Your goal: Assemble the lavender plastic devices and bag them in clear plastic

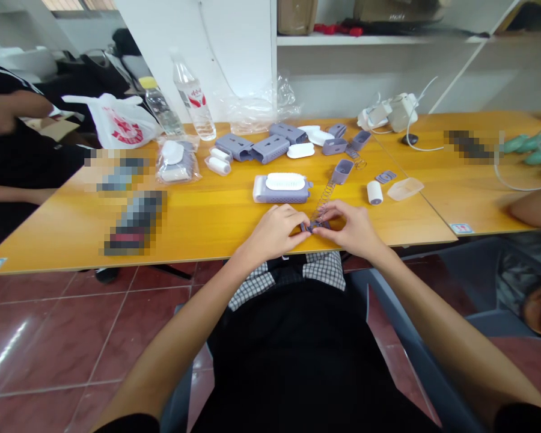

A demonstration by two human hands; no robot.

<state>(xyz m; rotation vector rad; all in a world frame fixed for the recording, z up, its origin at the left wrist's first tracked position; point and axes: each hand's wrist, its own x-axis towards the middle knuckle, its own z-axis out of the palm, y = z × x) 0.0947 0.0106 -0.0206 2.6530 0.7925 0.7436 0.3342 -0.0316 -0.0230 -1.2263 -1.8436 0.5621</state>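
Near the table's front edge, my left hand and my right hand pinch a small grey plastic piece from either side, fingers closed. My fingertips partly cover it, so its full shape is hidden. A thin metal coil spring stretches from this piece up to a grey plastic cup lying on the table. Behind my left hand lies a grey perforated case with a white bristled brush head. To the right of the cup are a flat grey plate, a white cylinder and a clear plastic cover.
Several grey housings and white oval pieces lie further back. A bagged part, bottles and a white plastic bag stand at left. White chargers sit back right. Other people sit at both sides.
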